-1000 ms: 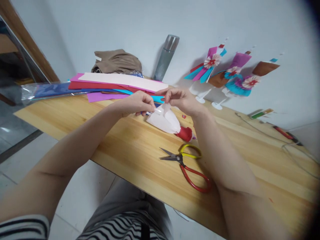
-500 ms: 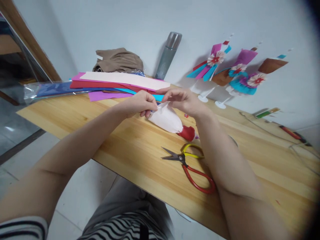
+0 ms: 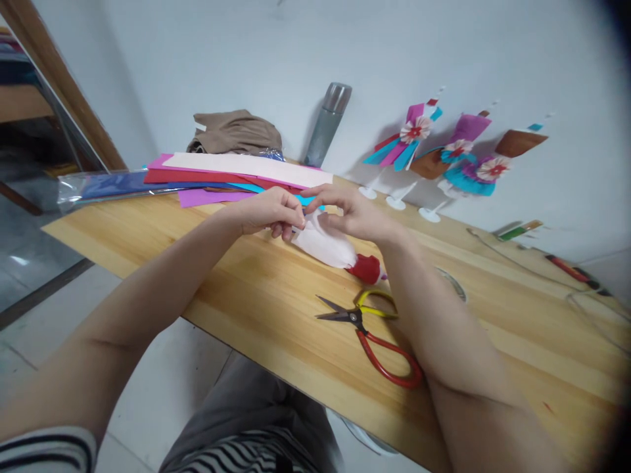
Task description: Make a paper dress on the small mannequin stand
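Observation:
Over the middle of the wooden table, my left hand and my right hand meet at the upper end of a pale pink paper cone. Both hands pinch the cone's edge with closed fingers. The cone lies on its side with a red tip pointing right. Part of the cone's top edge is hidden by my fingers.
Scissors with one yellow and one red handle lie just in front of the cone. Coloured sheets are stacked at the back left, with a brown cloth and a grey flask behind. Three paper figures stand by the wall. Cables lie at right.
My hands and the cone have dropped a little toward the table and the cone's open end is pressed flatter. The view shifted slightly.

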`<state>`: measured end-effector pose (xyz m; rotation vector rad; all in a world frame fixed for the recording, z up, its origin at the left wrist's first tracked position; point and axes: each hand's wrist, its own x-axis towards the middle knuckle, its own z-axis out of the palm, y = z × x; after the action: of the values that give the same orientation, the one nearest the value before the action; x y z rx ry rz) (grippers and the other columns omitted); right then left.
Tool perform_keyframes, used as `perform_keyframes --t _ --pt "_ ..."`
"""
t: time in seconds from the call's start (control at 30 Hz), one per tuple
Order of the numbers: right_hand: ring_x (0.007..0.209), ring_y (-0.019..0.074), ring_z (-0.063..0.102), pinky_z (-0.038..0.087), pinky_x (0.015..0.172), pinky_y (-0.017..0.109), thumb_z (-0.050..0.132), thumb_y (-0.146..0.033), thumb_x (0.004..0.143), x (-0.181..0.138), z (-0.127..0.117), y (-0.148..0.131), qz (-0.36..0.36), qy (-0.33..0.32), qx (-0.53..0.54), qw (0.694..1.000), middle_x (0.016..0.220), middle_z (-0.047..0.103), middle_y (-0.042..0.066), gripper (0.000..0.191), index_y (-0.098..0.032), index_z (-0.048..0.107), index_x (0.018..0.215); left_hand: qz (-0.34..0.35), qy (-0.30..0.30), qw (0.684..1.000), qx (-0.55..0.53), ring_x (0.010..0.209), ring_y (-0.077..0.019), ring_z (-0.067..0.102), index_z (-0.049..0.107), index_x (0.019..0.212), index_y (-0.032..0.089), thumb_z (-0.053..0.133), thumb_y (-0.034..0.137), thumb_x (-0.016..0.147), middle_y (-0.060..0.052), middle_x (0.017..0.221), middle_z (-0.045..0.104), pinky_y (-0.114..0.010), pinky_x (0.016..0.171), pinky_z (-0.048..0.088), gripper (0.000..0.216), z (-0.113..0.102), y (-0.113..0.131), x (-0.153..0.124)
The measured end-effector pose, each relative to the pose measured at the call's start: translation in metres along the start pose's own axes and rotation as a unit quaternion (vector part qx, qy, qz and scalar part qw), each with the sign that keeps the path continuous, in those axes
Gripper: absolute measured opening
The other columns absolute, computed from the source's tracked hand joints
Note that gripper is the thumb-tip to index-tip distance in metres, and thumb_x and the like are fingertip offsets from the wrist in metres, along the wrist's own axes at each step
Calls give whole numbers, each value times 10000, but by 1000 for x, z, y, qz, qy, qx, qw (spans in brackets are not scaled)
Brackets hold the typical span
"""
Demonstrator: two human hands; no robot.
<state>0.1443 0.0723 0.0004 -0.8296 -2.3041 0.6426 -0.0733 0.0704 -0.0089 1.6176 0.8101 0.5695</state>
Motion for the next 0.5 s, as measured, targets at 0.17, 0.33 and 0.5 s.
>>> perform_keyframes --t 0.17,0.33,0.5 --pt "1175 265 653 459 1048 476 615 -38 657 -1 -2 2 12 8 2 1000 1164 752 19 206 -228 694 644 -14 4 1000 -1 369 -77 510 691 662 93 712 154 703 -41 473 629 -167 385 370 76 1 2 -1" --pt "1029 190 714 514 828 348 688 -167 710 -2 -10 -2 121 38 40 991 1128 777 -3 141 -189 673 571 -12 7 1000 -11 357 -67 497 676 655 94 712 156 717 -46 472 632 -158 381 364 94 2 1 0" --pt "1000 192 727 528 813 356 718 -241 721 0 -8 0 132 27 88 987 1080 790 0 187 -182 667 551 2 29 999 -38 373 -68 519 677 695 94 674 136 759 -40 484 641 -152 400 387 76 9 0 2"
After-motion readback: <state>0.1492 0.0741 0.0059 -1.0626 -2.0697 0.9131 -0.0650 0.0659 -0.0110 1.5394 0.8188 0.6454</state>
